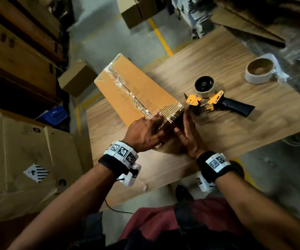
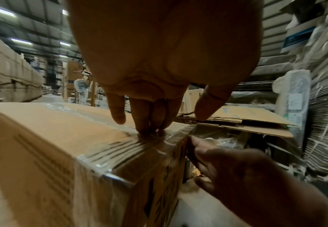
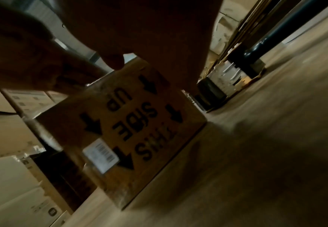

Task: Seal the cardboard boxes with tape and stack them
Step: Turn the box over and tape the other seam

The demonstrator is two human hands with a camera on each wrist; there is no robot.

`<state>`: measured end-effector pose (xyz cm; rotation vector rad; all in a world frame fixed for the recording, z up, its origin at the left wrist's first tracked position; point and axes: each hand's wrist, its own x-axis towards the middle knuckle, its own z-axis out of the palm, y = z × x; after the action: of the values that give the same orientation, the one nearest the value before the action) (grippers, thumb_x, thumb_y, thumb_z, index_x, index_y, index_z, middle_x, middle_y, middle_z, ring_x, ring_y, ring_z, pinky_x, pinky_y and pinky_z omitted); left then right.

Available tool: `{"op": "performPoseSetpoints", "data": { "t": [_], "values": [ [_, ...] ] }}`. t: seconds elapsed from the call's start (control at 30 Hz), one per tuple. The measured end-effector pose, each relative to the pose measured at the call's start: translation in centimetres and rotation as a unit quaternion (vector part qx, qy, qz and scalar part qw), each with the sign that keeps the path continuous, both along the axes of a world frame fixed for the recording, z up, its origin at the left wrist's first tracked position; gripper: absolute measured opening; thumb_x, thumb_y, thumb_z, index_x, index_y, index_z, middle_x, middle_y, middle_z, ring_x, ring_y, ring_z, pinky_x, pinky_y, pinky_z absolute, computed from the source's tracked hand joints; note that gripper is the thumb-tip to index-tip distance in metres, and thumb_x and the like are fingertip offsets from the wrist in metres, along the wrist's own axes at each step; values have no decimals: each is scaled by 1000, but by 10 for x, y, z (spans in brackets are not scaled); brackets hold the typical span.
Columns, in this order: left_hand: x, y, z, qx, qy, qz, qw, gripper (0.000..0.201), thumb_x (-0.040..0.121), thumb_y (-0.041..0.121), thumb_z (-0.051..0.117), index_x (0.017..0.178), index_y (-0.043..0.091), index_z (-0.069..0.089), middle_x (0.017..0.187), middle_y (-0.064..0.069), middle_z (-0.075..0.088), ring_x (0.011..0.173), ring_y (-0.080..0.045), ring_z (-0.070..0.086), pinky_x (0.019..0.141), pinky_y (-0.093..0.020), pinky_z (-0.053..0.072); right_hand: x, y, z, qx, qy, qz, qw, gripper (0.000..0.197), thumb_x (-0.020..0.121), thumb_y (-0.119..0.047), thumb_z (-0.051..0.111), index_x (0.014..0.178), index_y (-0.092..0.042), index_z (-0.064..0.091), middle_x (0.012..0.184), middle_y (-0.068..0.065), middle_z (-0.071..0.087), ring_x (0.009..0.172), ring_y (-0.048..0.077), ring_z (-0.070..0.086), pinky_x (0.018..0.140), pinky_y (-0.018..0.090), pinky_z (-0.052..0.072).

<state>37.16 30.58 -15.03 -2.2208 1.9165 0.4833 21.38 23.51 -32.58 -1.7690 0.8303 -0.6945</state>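
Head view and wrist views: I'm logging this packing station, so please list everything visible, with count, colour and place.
box: one, brown, on the table, clear tape along its top seam
tape gun: one, yellow and black, right of the box
tape roll: one, pale, far right on the table
table: one, wood-grain
other boxes: several, brown, left and behind
left hand: fingers flat on the taped top
right hand: flat against the box end

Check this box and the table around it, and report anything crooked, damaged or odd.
The clear tape along the cardboard box top seam lies wrinkled and bunched rather than flat. In the right wrist view the box's THIS SIDE UP print reads upside down, arrows toward the table. Nothing looks torn or spilled.
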Motion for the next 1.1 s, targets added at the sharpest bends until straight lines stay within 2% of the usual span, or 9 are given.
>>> {"op": "performPoseSetpoints", "data": {
  "t": [0.17, 0.3, 0.43, 0.57, 0.67, 0.83, 0.9, 0.97, 1.1],
  "values": [
    [10, 2, -5, 1, 11, -35, 999, 64, 90, 61, 32, 141, 27, 53, 132, -9, 67, 100, -37, 59, 79, -42, 48, 8, 43, -6, -149, 139, -61, 977, 77, 104, -47, 38, 166, -25, -3, 172, 12, -9, 158, 35, 11, 124, 53, 25],
    [19, 11, -2, -15, 84, -24, 996, 71, 88, 63, 33, 147, 28, 54, 134, -12, 68, 108, -36, 67, 87, -43, 52, 4, 42, 14, -50, -7, -210, 976, 64, 102, -59, 40, 149, -18, 53, 162, 9, 40, 145, 27, 40, 118, 47, 34],
    [21, 14, 0, -17, 110, -33, 993, 84, 84, 73, 24, 147, 26, 56, 132, -17, 68, 107, -37, 66, 86, -42, 50, 12, -13, 42, 120, -136, -265, 947, 66, 90, -67, 64, 135, -19, 67, 138, -1, 67, 128, 9, 61, 110, 39, 49],
    [19, 15, 1, -32, 108, -28, 993, 71, 92, 59, 35, 151, 23, 55, 135, -15, 67, 109, -37, 65, 83, -37, 45, 13, -43, 41, 131, -175, -222, 950, 30, 85, -27, 84, 109, -10, 79, 99, -8, 78, 93, 0, 72, 91, 27, 57],
    [31, 21, -5, -35, 176, -8, 984, 64, 93, 47, 50, 154, 26, 51, 159, 7, 48, 137, -18, 55, 104, -33, 48, 13, -55, 33, 124, -211, -193, 950, 21, 82, -5, 84, 101, -10, 78, 81, -22, 75, 82, -6, 70, 82, 18, 54],
    [65, 54, -11, -59, 175, 2, 983, 106, 64, 81, 80, 155, 40, 45, 147, 7, 61, 124, -15, 63, 105, -41, 52, -8, -59, 12, -4, -33, -121, 992, 44, 82, -2, 77, 123, -15, 75, 115, -1, 75, 100, -1, 68, 92, 37, 58],
    [80, 66, -16, -51, 183, -45, 981, 120, 56, 77, 88, 159, 36, 40, 160, 11, 47, 139, -13, 54, 116, -40, 45, -17, -45, 3, -121, 31, -113, 986, 69, 79, -30, 84, 143, -22, 60, 145, 10, 60, 129, 21, 59, 113, 47, 46],
    [95, 67, -23, -55, 145, -109, 982, 115, 63, 68, 88, 160, 31, 39, 166, 11, 36, 151, -15, 39, 123, -42, 36, -9, -38, 18, -238, 36, -127, 962, 94, 75, -64, 81, 152, -20, 50, 162, 17, 37, 147, 34, 38, 124, 43, 27],
    [103, 61, -36, -146, 29, -200, 968, 81, 82, 43, 86, 152, 21, 52, 154, 1, 53, 137, -23, 57, 102, -51, 54, 29, -30, 51, -368, 102, -21, 924, 71, 94, -72, 48, 153, -31, 49, 168, 18, 24, 155, 39, 21, 122, 57, 23]
  ]
}}
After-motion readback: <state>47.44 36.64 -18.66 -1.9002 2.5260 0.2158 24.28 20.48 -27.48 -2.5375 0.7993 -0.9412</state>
